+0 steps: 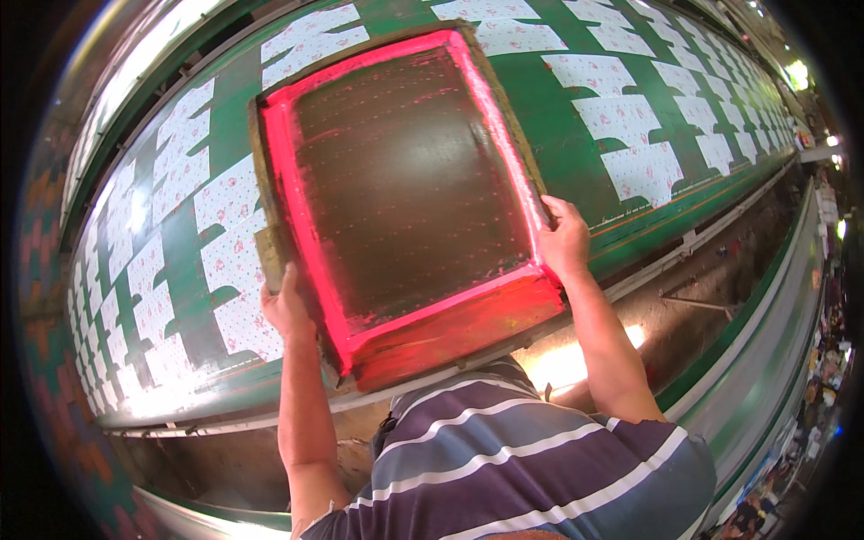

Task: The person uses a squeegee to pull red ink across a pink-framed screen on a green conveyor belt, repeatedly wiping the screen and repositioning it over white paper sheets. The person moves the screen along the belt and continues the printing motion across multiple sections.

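Both sides of a pink-bordered screen frame [414, 184] are grasped: the left hand [288, 313] clasps its left side near the lower corner, the right hand [565, 241] its right side, also low down. The frame lies over the near edge of the long green table [551, 135], slightly askew; whether it touches the surface I cannot tell. White flower-printed pieces [616, 119] run in rows toward the table's left and right ends.
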A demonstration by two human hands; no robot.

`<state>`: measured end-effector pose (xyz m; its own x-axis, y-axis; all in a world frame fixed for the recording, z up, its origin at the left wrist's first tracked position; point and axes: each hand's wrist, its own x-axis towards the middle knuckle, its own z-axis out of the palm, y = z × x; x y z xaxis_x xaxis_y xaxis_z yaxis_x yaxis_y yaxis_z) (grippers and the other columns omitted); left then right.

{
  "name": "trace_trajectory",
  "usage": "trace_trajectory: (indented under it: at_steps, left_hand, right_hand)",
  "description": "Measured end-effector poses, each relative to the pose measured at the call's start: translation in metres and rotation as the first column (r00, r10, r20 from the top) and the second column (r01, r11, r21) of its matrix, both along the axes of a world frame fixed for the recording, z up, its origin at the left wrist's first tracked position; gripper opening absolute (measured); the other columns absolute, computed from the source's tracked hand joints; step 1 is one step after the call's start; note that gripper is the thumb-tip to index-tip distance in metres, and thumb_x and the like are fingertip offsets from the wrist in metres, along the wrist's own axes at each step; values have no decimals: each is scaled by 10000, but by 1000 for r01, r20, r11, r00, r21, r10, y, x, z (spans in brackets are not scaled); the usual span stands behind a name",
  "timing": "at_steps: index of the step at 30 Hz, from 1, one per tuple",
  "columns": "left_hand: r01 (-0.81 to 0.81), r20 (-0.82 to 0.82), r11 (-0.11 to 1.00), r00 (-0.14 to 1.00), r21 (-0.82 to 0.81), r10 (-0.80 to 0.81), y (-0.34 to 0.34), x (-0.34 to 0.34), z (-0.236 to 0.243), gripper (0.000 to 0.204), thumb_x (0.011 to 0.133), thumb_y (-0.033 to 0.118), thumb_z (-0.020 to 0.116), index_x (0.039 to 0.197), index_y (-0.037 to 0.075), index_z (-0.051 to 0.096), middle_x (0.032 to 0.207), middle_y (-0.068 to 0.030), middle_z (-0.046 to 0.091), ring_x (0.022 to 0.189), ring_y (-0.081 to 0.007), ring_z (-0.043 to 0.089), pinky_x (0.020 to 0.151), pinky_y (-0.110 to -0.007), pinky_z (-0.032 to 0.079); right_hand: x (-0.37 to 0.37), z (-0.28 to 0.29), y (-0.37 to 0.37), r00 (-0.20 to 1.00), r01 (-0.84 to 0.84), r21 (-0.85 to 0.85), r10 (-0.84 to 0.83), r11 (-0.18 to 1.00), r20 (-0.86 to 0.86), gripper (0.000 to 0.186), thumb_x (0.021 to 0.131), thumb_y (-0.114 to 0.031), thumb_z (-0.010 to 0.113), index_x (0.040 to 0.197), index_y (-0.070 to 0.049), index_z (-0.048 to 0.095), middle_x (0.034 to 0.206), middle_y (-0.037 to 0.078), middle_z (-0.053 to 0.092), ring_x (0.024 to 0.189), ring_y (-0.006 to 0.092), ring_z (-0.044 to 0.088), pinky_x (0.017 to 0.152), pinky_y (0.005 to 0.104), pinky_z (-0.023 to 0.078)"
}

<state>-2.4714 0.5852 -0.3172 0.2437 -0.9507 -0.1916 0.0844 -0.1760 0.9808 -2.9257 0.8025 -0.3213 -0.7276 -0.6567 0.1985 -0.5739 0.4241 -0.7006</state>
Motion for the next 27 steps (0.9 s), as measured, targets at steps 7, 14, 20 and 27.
trace_trajectory:
  at_steps: [7,14,20,27]
  left_hand:
    - [-11,62,1000,998,10,11,41,-83,-6,265,973,116,880,1203,25,787,1006,-27,788,850,-125,703,749,-302,554]
    - [-18,80,1000,997,-15,19,55,-107,-10,318,927,119,922,1192,-2,794,1106,-63,829,948,-154,748,878,-321,575]
    - [-29,276,1000,961,-4,29,54,-101,-22,334,924,138,923,1187,-12,781,1087,-68,823,942,-150,734,879,-325,573]
    - [-21,293,1000,956,23,13,51,-105,-21,408,893,240,940,1154,-35,788,1028,-100,825,911,-177,742,854,-349,582]
  right_hand:
    - [-86,-21,40,996,0,24,-2,1000,92,422,953,-25,806,1371,-52,762,1251,150,826,1113,261,814,959,385,629]
    - [-117,-27,58,963,-43,9,39,999,266,503,954,83,761,1445,1,696,1279,185,818,1082,221,816,923,342,637]
    - [-124,-29,61,961,-68,18,60,998,269,537,945,75,758,1467,-33,696,1277,181,813,1005,207,813,888,351,640]
    - [-103,3,75,858,-264,347,384,900,-342,640,919,-74,851,1532,-76,664,1539,204,656,1377,386,657,1155,513,536]
